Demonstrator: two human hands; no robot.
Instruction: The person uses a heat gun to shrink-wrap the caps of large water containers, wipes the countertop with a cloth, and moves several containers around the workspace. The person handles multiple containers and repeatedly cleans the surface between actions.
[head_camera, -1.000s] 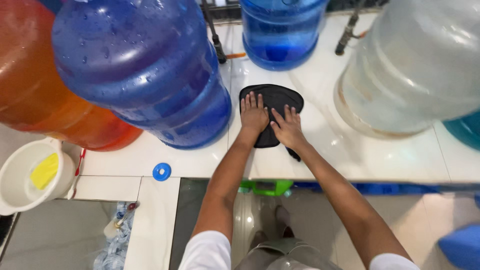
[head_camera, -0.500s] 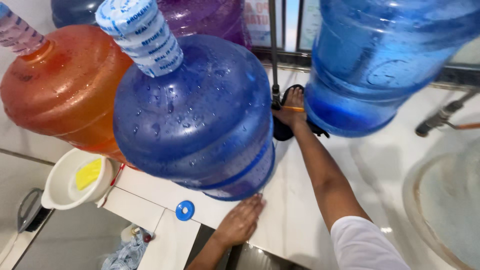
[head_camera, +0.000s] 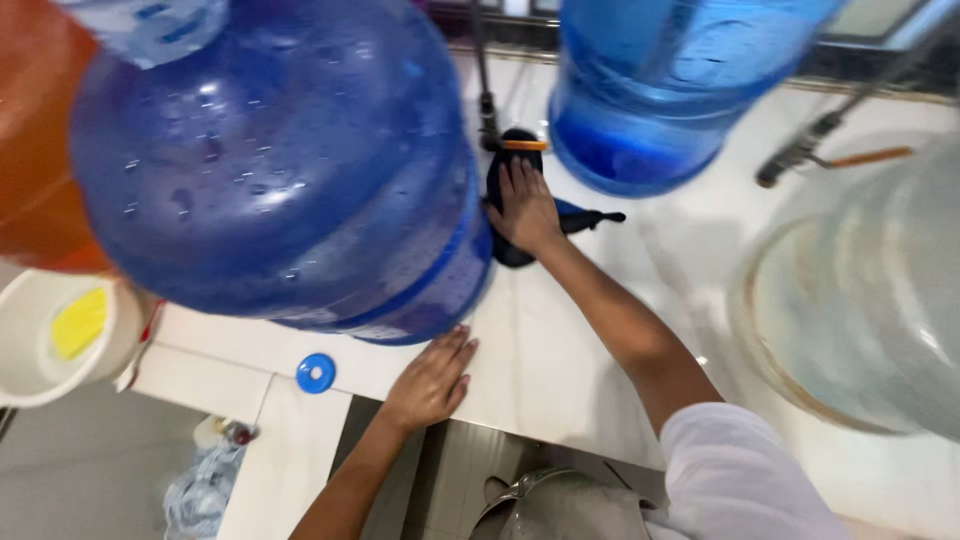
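My right hand (head_camera: 524, 208) lies flat, fingers spread, on a black pad (head_camera: 500, 190) on the white tiled counter (head_camera: 560, 350), between two big blue water jugs. My left hand (head_camera: 432, 380) rests palm down at the counter's front edge, just below the large dark blue jug (head_camera: 280, 170). It holds nothing. The second blue jug (head_camera: 660, 90) stands behind and to the right of my right hand. A black handle (head_camera: 592, 217) sticks out from under my right wrist.
An orange jug (head_camera: 35, 150) stands at far left, a clear jug (head_camera: 870, 310) at right. A small blue cap (head_camera: 316, 373) lies near the counter edge. A white bowl with a yellow sponge (head_camera: 60, 335) sits at lower left. Taps with orange handles (head_camera: 850, 157) stand behind.
One second ago both hands pressed on the black pad. My left hand has since come back to the counter's front edge; my right stays on the pad. The view has shifted left.
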